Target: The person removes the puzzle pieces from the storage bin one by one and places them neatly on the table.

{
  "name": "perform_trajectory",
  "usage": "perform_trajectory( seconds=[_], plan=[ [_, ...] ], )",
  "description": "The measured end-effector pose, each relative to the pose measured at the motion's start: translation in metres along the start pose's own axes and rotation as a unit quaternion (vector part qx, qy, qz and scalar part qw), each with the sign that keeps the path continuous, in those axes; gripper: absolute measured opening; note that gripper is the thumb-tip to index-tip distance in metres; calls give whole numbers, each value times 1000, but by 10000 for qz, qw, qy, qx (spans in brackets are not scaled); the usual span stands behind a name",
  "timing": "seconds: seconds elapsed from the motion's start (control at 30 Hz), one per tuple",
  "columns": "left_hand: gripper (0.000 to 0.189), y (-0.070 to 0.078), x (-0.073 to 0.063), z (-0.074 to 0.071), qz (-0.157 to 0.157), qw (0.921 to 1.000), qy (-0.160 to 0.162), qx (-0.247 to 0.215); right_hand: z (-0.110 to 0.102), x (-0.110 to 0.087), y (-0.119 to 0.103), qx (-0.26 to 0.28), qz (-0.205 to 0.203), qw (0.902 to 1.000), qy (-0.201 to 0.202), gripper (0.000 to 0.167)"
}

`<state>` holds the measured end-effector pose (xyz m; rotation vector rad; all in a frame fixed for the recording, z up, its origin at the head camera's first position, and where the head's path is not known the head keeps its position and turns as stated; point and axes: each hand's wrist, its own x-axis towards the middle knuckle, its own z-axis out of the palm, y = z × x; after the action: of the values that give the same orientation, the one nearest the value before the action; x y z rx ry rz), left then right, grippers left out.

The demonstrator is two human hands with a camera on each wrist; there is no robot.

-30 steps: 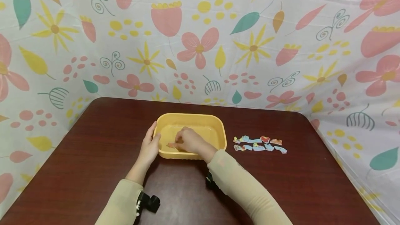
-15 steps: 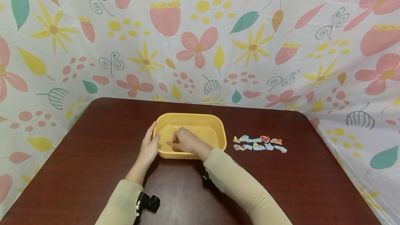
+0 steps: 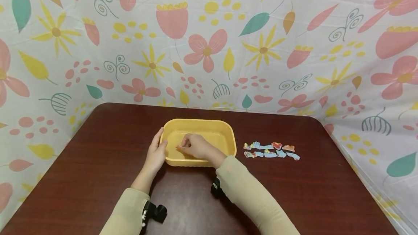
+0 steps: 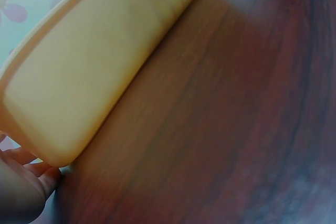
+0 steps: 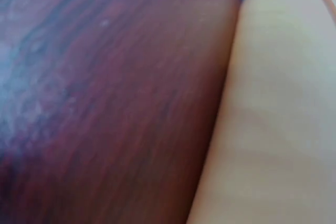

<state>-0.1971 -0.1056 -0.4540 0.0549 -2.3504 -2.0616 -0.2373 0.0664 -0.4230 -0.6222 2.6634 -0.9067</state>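
A yellow plastic tub (image 3: 215,139) sits on the table in the head view. My left hand (image 3: 156,155) grips its left end, thumb at the rim and fingers along the outside. In the left wrist view, the fingers of that hand (image 4: 26,182) curl around the tub's corner. My right hand (image 3: 197,146) reaches over the near rim into the tub. Between thumb and fingertips it pinches a small orange puzzle piece (image 3: 179,148), partly hidden by the hand. The right wrist view shows only the tub's outer wall (image 5: 283,108) beside the table, with the right hand out of sight.
Right of the tub, several colourful puzzle pieces (image 3: 270,153) lie in two rows on the dark wooden table (image 3: 310,191). A white cloth with flower prints (image 3: 207,52) hangs behind the table's far edge.
My right hand has shifted slightly inside the tub, its fingers lifting and turning around the orange piece. The left hand has stayed on the tub's left end.
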Motion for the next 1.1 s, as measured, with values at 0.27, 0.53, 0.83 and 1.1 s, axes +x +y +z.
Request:
perform_trajectory(
  seconds=[0.27, 0.53, 0.83, 1.1],
  plan=[
    [52, 0, 0, 1, -61, 9999, 40, -93, -15, -12, 4, 608, -38, 9978, 255, 16],
    [52, -1, 0, 0, -43, 10000, 50, -69, -25, -24, 14, 762, -164, 9958, 471, 11],
    [52, -4, 0, 0, -80, 9999, 68, -93, -38, -41, 23, 1349, -306, 9880, 683, 14],
    [52, -4, -1, 2, -143, 9998, 81, -117, -54, -62, 40, 2136, -339, 9724, 871, 18]
  ],
)
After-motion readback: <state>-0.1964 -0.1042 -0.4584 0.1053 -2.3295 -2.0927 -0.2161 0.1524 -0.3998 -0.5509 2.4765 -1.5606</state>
